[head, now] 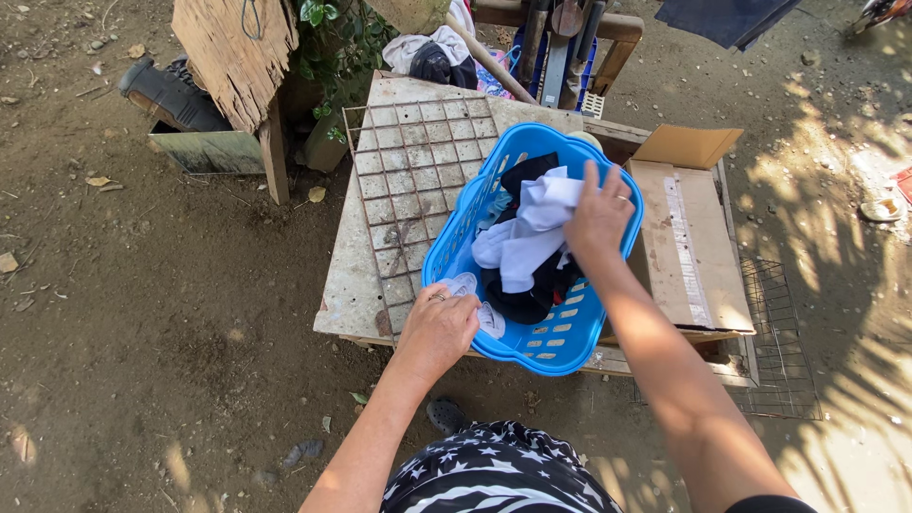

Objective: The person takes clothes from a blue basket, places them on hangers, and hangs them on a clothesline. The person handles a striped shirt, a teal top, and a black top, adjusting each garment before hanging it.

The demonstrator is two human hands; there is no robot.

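Note:
A blue plastic laundry basket [560, 342] stands on a worn low table [351, 294]. White and black clothes fill it. My right hand [597, 220] reaches into the basket and grips a white garment [532, 233] near the top of the pile. My left hand [439, 328] rests on the basket's near left rim, fingers curled over the edge beside a small white cloth [467, 285].
A wire grid [408, 161] lies on the table's left half. A flattened cardboard box [689, 228] sits to the right of the basket. Bare dirt surrounds the table. Wooden boards [233, 47], plants, clothes and another wire rack [779, 351] lie around.

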